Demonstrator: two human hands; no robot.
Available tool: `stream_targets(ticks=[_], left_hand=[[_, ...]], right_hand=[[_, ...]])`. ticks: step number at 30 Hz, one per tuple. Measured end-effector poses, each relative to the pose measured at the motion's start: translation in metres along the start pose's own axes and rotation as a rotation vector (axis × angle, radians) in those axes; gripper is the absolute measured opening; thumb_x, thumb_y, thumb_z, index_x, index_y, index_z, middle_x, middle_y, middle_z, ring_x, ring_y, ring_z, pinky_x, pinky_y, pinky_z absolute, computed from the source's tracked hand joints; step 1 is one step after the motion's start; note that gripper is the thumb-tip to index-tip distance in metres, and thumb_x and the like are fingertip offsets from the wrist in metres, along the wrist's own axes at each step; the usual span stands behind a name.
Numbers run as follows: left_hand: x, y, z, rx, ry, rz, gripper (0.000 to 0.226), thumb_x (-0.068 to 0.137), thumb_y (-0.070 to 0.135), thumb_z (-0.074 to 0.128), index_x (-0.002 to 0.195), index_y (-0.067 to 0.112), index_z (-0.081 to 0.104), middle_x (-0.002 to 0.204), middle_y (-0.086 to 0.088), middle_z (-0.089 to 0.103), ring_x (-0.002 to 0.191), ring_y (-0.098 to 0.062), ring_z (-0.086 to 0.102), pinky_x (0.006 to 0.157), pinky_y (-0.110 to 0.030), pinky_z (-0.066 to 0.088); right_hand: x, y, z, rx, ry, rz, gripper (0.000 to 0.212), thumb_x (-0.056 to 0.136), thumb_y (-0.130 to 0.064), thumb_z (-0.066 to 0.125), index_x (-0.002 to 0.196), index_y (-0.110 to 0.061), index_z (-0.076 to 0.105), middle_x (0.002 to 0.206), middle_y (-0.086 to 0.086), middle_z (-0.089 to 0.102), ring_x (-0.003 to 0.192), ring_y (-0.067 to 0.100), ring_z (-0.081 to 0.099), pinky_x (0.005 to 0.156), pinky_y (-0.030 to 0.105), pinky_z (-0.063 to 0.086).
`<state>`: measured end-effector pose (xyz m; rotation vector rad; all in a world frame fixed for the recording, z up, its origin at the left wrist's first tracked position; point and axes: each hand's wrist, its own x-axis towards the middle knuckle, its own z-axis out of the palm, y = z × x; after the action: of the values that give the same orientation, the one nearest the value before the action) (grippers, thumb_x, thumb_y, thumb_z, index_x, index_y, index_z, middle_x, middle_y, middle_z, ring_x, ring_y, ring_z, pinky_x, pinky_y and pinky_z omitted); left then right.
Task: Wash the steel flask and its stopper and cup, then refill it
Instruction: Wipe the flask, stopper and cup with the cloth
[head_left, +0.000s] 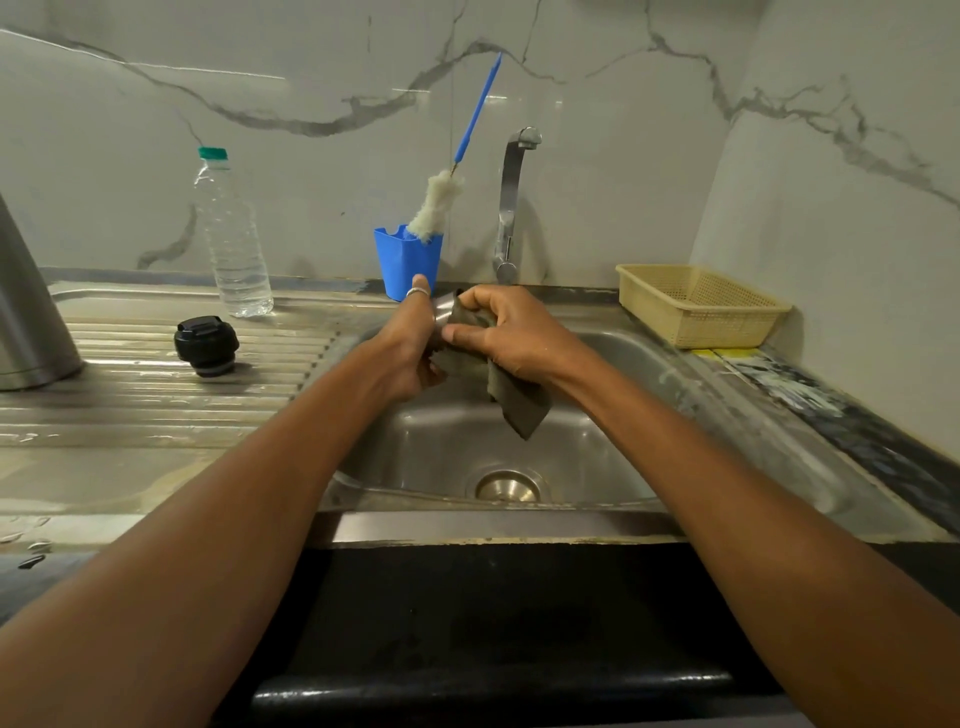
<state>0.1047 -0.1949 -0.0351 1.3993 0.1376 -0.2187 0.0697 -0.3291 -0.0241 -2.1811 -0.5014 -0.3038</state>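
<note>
Over the sink (441, 452), my left hand (410, 348) grips the steel cup (444, 306) with the thumb raised. My right hand (511, 332) clutches a dark cloth (519, 405) against it, and the cloth's loose end hangs into the basin above the drain (508, 486). Hands and cloth cover most of the cup. Only a strip of its wall shows, so I cannot tell which way its mouth faces.

Just behind my hands stands a blue holder (408, 265) with a bottle brush (436, 208) in it, bristles at the rim and blue handle leaning up to the right. The tap (511, 202) rises beside it, with no water running.

On the ribbed drainboard (156, 405) to the left, the black stopper (206, 345) sits with its broad top up. Behind it is a clear bottle (234, 244) with a green cap, upright. At the far left the flask (26, 312) stands upright, its top out of frame. A yellow basket (701, 306) rests on the tabletop (831, 410) at the right corner; I see nothing inside it.
</note>
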Motion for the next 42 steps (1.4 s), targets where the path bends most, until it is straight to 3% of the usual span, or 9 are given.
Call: stream_targets(ticks=[4,7,11,17,21,24,30,35,42], left_hand=[[-0.001,0.000,-0.007,0.046,0.039,-0.016,0.069,0.099,0.073,0.021,0.116,0.016,0.055,0.054,-0.001,0.044,0.041,-0.010,0.036,0.037,-0.018,0.030],[-0.001,0.001,0.000,0.194,0.083,0.185,0.071,0.095,0.079,0.023,0.102,0.019,0.061,0.073,-0.007,0.057,0.058,-0.015,0.052,0.050,-0.025,0.042],[-0.011,-0.002,0.013,0.418,0.115,0.518,0.051,0.104,0.062,0.031,0.110,0.017,0.056,0.087,-0.002,0.058,0.073,-0.015,0.056,0.059,-0.029,0.047],[-0.010,0.001,0.010,-0.021,0.011,0.192,0.032,0.103,0.049,0.043,0.091,0.021,0.052,0.074,-0.002,0.058,0.053,-0.013,0.048,0.046,-0.022,0.033],[-0.009,0.002,0.003,-0.008,-0.002,0.145,0.031,0.102,0.049,0.041,0.091,0.021,0.047,0.074,-0.003,0.057,0.044,-0.012,0.040,0.039,-0.016,0.026],[-0.012,0.003,0.002,-0.004,0.006,0.117,0.032,0.103,0.049,0.040,0.090,0.021,0.047,0.072,-0.003,0.058,0.045,-0.012,0.041,0.040,-0.018,0.026],[-0.010,0.003,0.001,-0.059,0.003,0.103,0.030,0.102,0.050,0.044,0.097,0.021,0.049,0.078,-0.003,0.059,0.052,-0.014,0.047,0.043,-0.021,0.035],[-0.014,0.003,0.003,-0.085,-0.094,0.148,0.016,0.097,0.032,0.052,0.093,0.018,0.057,0.084,-0.007,0.059,0.064,-0.018,0.053,0.056,-0.030,0.044],[-0.008,-0.001,0.004,-0.051,-0.087,0.210,0.020,0.096,0.023,0.062,0.115,0.017,0.055,0.120,-0.016,0.064,0.103,-0.029,0.068,0.066,-0.033,0.058]], right_hand=[[-0.002,-0.003,-0.003,-0.114,-0.065,-0.089,0.016,0.089,-0.023,0.077,0.102,-0.016,0.072,0.093,-0.009,0.072,0.080,-0.008,0.063,0.071,0.009,0.045],[0.000,-0.004,-0.005,0.096,0.038,0.046,0.015,0.091,-0.026,0.077,0.102,-0.017,0.074,0.092,-0.003,0.077,0.082,0.005,0.072,0.079,0.025,0.058],[-0.002,-0.008,-0.019,0.445,0.091,0.261,0.019,0.095,-0.024,0.072,0.101,-0.006,0.071,0.078,0.008,0.075,0.064,0.020,0.067,0.050,0.032,0.056],[0.002,0.006,-0.026,0.104,-0.102,0.101,0.038,0.082,-0.006,0.082,0.116,-0.019,0.074,0.106,-0.006,0.078,0.098,0.008,0.072,0.093,0.028,0.056],[0.002,0.009,-0.032,-0.089,-0.026,0.076,0.039,0.079,-0.004,0.082,0.113,-0.023,0.077,0.098,-0.013,0.072,0.088,-0.006,0.064,0.076,0.010,0.047],[0.001,0.017,-0.039,-0.159,0.103,0.111,0.032,0.082,-0.005,0.079,0.106,-0.027,0.080,0.094,-0.013,0.071,0.086,-0.004,0.060,0.076,0.015,0.046],[0.001,0.019,-0.038,0.295,0.156,0.471,0.013,0.096,-0.020,0.069,0.105,-0.012,0.074,0.093,0.010,0.076,0.078,0.024,0.073,0.073,0.047,0.064],[0.004,0.006,-0.038,0.576,0.205,0.537,0.022,0.093,-0.017,0.068,0.110,-0.003,0.070,0.087,0.014,0.077,0.071,0.023,0.074,0.074,0.041,0.064],[-0.001,0.002,-0.035,0.452,0.104,0.522,0.011,0.084,-0.008,0.067,0.092,-0.003,0.073,0.080,0.015,0.077,0.082,0.032,0.075,0.087,0.054,0.060]])
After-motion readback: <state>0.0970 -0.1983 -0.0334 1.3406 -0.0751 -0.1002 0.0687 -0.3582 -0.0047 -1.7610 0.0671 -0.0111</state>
